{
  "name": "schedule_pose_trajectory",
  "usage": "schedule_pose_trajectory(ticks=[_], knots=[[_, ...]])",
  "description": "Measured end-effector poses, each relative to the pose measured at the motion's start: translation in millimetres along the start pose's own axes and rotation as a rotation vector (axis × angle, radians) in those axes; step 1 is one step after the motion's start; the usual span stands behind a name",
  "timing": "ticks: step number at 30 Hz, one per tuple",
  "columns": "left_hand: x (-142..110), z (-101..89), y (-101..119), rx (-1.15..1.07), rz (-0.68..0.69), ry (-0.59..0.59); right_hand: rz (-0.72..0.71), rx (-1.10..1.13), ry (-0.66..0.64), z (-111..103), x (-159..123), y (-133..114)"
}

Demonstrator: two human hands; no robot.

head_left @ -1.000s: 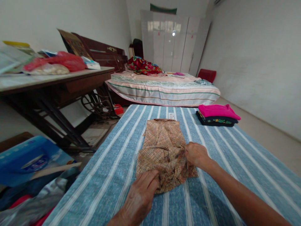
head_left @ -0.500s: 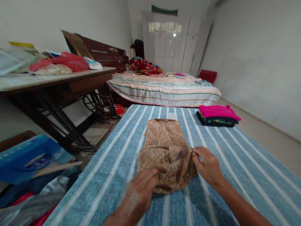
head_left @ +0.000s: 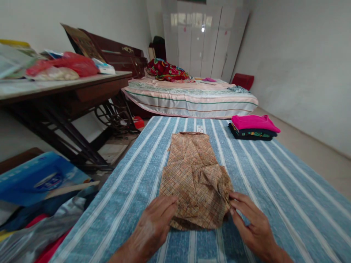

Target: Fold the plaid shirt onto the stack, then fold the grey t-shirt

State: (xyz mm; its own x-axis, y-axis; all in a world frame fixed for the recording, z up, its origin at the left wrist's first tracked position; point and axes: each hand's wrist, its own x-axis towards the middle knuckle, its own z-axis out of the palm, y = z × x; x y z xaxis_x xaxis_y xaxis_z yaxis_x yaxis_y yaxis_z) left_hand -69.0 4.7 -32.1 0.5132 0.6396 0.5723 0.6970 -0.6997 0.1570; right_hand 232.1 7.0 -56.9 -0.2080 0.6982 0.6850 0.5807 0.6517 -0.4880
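Note:
A brown checked garment (head_left: 192, 182), folded over itself and creased, lies on the blue-and-white striped cover (head_left: 131, 175) in front of me. Its narrower part points away from me and its near edge is rounded. My left hand (head_left: 153, 223) rests on the garment's lower left corner, fingers stretched and flat. At the right edge, my right hand (head_left: 252, 223) has its thumb and fingertips on a bunched bit of the cloth. Whether the garment is a shirt or something else is hard to make out.
Farther right on the cover sits a stack of folded clothes (head_left: 253, 128), pink on top. A sewing-machine table (head_left: 109, 78) with bags on it stands at left. Below it are a blue box (head_left: 41, 179) and heaped clothes (head_left: 55, 226). Beyond is a bed (head_left: 192, 98).
My right hand has moved down along the garment's right edge, toward me, and the cloth's upper layer lies flatter. My left hand has shifted slightly left. The view has tilted down a little.

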Motion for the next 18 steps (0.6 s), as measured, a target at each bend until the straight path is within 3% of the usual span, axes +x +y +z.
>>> schedule_pose_trajectory(ticks=[7,13,15,18], knots=[[-1,5.5,7,0.132,0.056,-0.085,0.272,0.009,-0.127,-9,-1,3],[-1,9.7,16,0.133,0.078,-0.223,0.551,-0.234,-0.300,-7,38,7],[4,7.2,15,0.089,0.080,-0.221,0.606,-0.290,-0.366,-2,52,11],[13,0.0,9,0.014,0.039,-0.181,0.617,-0.198,-0.418,6,64,19]])
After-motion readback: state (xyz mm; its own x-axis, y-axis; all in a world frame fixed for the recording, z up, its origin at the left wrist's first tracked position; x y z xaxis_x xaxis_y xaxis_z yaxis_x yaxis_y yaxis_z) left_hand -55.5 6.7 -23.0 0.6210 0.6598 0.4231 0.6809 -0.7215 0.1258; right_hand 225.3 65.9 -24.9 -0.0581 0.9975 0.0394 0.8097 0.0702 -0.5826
